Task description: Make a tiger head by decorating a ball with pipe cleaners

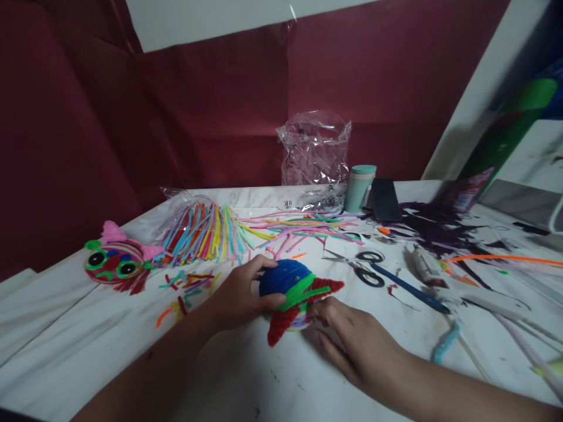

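Note:
A round craft piece wound in pipe cleaners (284,279) is in front of me at the table's middle, blue on top with a green band. Two red pointed pieces (281,326) stick out from it, and a short green strip (319,292) lies across one. My left hand (248,293) is closed around its left side, thumb on the green band. At its lower right, my right hand (343,328) has bent fingers against the piece; their tips are partly hidden. The underside, with pale purple and yellow windings, shows only in part.
A finished-looking pipe-cleaner animal head (116,262) sits at left. Bundled pipe cleaners (202,234) and cut scraps (191,287) lie nearby. Behind are a clear plastic bag (314,155), a green-lidded cup (360,189) and a phone (386,200). Scissors (369,276) and a glue gun (424,266) are at right.

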Demonstrator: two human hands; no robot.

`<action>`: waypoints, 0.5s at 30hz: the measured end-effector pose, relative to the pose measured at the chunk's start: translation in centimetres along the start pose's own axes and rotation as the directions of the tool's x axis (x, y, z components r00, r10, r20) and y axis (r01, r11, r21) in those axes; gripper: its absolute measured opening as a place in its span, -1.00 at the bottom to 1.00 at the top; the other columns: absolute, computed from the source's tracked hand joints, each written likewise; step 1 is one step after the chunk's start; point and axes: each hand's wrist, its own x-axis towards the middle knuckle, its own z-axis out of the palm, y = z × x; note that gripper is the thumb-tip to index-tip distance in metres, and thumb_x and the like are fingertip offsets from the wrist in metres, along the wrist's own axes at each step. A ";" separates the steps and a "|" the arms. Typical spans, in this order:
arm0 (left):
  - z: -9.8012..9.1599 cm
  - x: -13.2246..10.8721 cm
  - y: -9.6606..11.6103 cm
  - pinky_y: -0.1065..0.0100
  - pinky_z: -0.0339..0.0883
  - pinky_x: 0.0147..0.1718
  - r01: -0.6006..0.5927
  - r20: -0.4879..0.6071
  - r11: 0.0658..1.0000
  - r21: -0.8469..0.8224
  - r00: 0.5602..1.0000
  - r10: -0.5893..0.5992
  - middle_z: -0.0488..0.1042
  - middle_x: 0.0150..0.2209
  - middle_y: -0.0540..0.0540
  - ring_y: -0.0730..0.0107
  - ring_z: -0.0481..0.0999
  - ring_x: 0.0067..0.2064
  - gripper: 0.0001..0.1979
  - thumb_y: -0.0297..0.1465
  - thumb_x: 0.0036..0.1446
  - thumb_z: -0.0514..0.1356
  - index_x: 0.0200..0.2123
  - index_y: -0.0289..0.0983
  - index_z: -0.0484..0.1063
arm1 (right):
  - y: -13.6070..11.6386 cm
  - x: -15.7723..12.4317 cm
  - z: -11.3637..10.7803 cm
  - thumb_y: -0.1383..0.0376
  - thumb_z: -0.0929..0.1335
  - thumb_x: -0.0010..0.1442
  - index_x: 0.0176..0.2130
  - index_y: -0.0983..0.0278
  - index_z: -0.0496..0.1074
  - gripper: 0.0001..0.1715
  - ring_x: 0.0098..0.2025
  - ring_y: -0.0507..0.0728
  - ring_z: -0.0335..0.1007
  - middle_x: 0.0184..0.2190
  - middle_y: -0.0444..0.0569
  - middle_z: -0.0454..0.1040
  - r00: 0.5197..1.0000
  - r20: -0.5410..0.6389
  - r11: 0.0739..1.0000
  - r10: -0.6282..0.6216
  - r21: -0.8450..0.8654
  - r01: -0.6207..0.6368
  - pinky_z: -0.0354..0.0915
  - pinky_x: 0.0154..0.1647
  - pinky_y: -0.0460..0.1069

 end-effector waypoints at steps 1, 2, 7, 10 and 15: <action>0.1 0.0 0.0 0.17 0.32 -0.09 -0.017 -0.012 1.000 0.001 1.000 0.017 0.45 -0.09 -0.13 0.12 0.46 -0.07 -0.51 -0.16 -0.07 0.26 -0.08 -0.24 0.31 | 0.0 0.0 0.0 0.44 0.18 0.21 -0.19 0.25 0.15 -0.85 -0.36 0.10 0.35 -0.34 0.01 0.39 1.000 0.002 1.000 -0.004 0.005 0.004 0.33 -0.40 -0.04; 0.3 -0.1 0.0 0.17 0.33 -0.10 -0.025 -0.026 1.000 0.012 0.999 0.026 0.45 -0.11 -0.12 0.13 0.46 -0.09 -0.52 -0.14 -0.06 0.25 -0.09 -0.24 0.31 | -0.1 0.0 0.1 0.44 0.18 0.21 -0.18 0.25 0.16 -0.84 -0.34 0.11 0.35 -0.33 0.02 0.39 1.000 0.004 1.000 -0.008 0.008 0.008 0.34 -0.38 -0.03; 1.1 -0.4 0.1 0.20 0.33 -0.15 0.025 -0.086 0.992 0.123 0.996 -0.015 0.39 -0.10 -0.08 0.15 0.42 -0.09 -0.41 -0.20 -0.19 0.34 -0.08 -0.20 0.22 | -0.4 -0.1 0.2 0.43 0.19 0.22 -0.20 0.26 0.19 -0.88 -0.36 0.13 0.37 -0.36 0.01 0.41 0.999 0.027 0.999 -0.030 -0.012 0.030 0.36 -0.40 -0.01; 1.4 -0.4 0.1 0.19 0.31 -0.14 0.021 -0.083 0.988 0.153 0.997 -0.008 0.37 -0.11 -0.08 0.16 0.41 -0.09 -0.43 -0.20 -0.18 0.32 -0.10 -0.20 0.21 | -0.5 -0.1 0.2 0.42 0.19 0.22 -0.21 0.27 0.19 -0.89 -0.38 0.13 0.37 -0.37 0.02 0.41 0.999 0.018 0.999 -0.042 -0.035 0.042 0.36 -0.42 0.00; 1.7 -0.4 0.3 0.15 0.29 -0.12 0.036 -0.110 0.986 0.165 0.994 -0.018 0.37 -0.10 -0.10 0.14 0.39 -0.08 -0.47 -0.22 -0.13 0.28 -0.08 -0.22 0.20 | -0.5 0.0 0.1 0.43 0.19 0.21 -0.15 0.29 0.19 -0.83 -0.37 0.14 0.38 -0.35 0.04 0.41 0.996 -0.009 0.995 -0.087 -0.050 0.086 0.39 -0.41 0.01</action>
